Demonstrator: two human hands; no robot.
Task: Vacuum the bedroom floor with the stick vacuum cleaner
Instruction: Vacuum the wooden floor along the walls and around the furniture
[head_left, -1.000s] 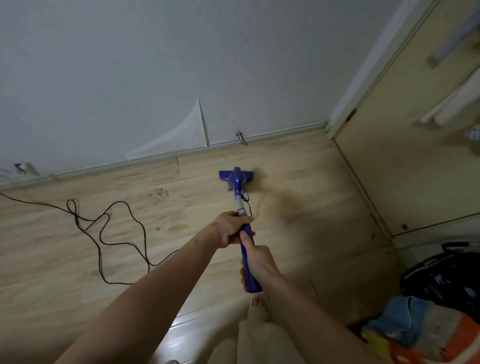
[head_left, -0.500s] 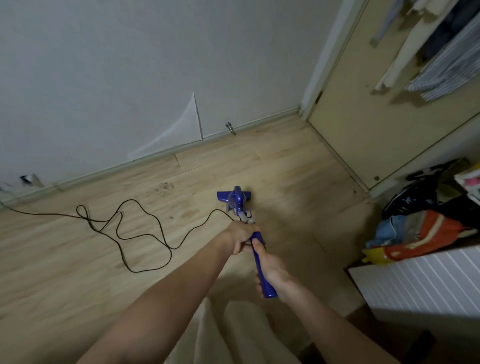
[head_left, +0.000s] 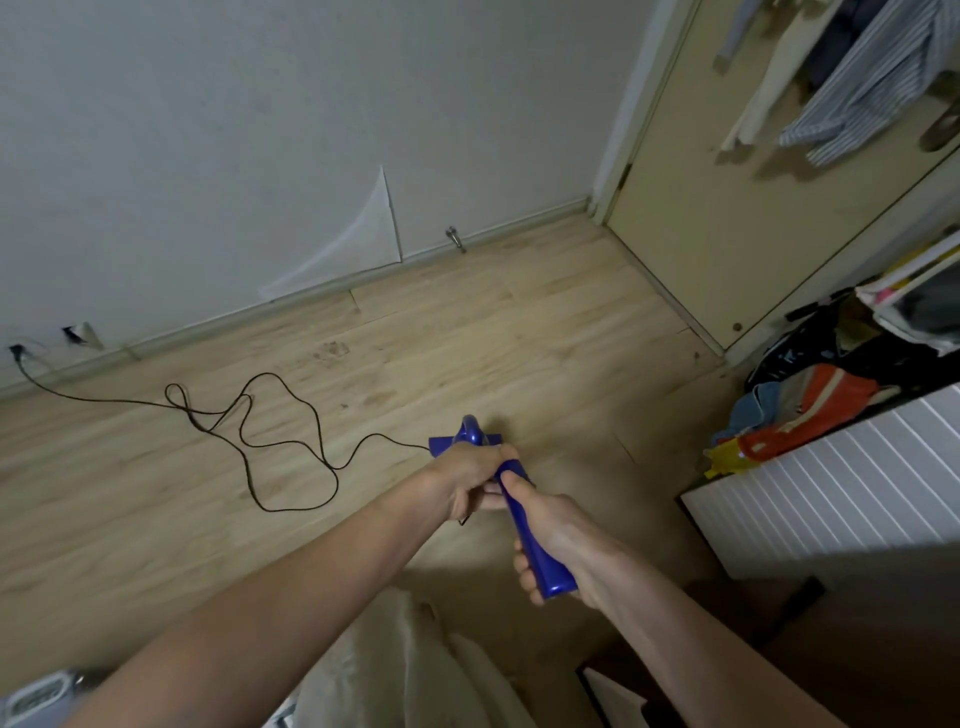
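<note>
The stick vacuum cleaner (head_left: 535, 540) gripped in the left hand (head_left: 467, 480) and right hand (head_left: 558, 540) is deep blue. Its cord (head_left: 291, 441), left of the hands, is black. The floor (head_left: 467, 338) beyond them shows pale wood grain; the wall (head_left: 260, 130) is greyish white. To the right, a white ribbed panel (head_left: 831, 483), a cream door (head_left: 701, 208), a blue-and-white striped shirt (head_left: 872, 78), and an orange, blue and yellow heap (head_left: 795, 410), perhaps clothes.

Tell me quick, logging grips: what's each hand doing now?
Left hand: closed, gripping the vacuum handle further down.
Right hand: closed, gripping the handle's end.
</note>
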